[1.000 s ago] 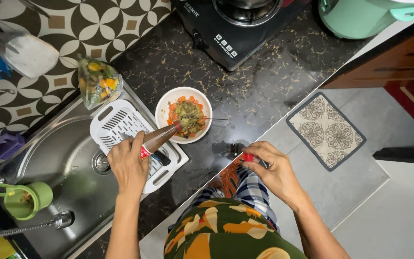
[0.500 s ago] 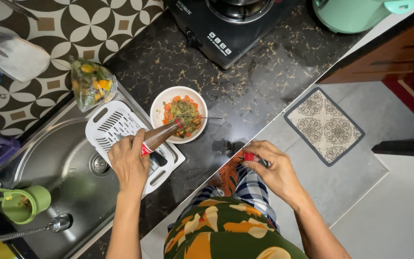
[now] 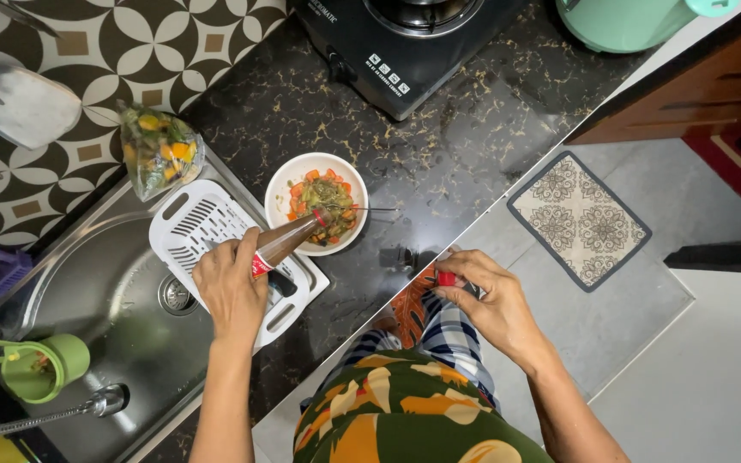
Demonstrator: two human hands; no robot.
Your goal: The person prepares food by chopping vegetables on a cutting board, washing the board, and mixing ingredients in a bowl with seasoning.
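**Brown sauce bottle tipped over a bowl of vegetables**

The left hand [image 3: 231, 290] wraps its fingers around a slim bottle [image 3: 287, 241] of brown sauce, red-labelled, tilted neck-down; its mouth sits beyond the fingertips, over the white bowl [image 3: 315, 203] of orange and green vegetables; the right hand [image 3: 492, 296] pinches a small red cap [image 3: 446, 278] between thumb and fingertips, well apart.

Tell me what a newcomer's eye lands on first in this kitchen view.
The left hand tilts a brown sauce bottle over a white bowl of orange and green vegetables at the middle of the dark marble counter. At the counter's edge, the right hand pinches a small red cap. Left of the bowl, a white slotted tray spans the steel sink.
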